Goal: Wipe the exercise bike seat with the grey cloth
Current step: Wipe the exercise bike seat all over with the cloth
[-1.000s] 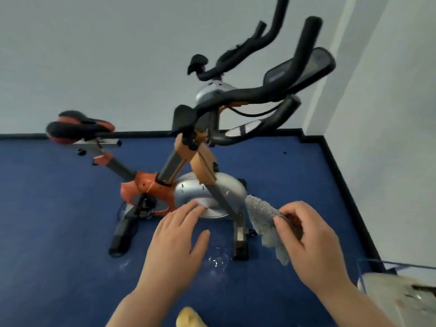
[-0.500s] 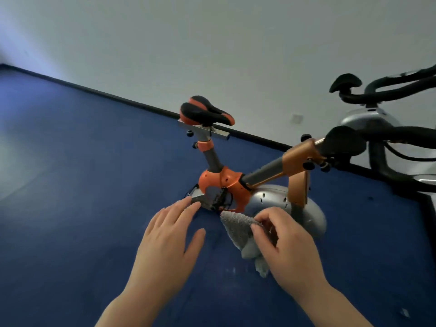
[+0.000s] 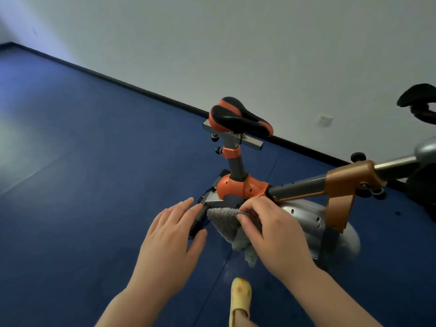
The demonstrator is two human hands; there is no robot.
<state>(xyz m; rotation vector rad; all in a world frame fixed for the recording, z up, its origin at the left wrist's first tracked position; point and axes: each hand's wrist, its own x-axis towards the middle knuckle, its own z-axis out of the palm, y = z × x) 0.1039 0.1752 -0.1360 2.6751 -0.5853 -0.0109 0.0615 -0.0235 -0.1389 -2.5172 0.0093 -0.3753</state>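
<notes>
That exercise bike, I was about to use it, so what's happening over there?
A person is getting ready to clean it. Their right hand grips a grey cloth, held in front of the bike's frame, while the left hand hovers open beside it. The black and orange seat sits untouched further back; the cloth hasn't reached it yet.

No lettering, brand mark, number or sign can be read anywhere in the frame. The exercise bike (image 3: pixel 283 192), right of centre, shows only plain orange, grey and black surfaces, and the small pale wall plate (image 3: pixel 325 120) at right is too blurred to show any marking.
</notes>
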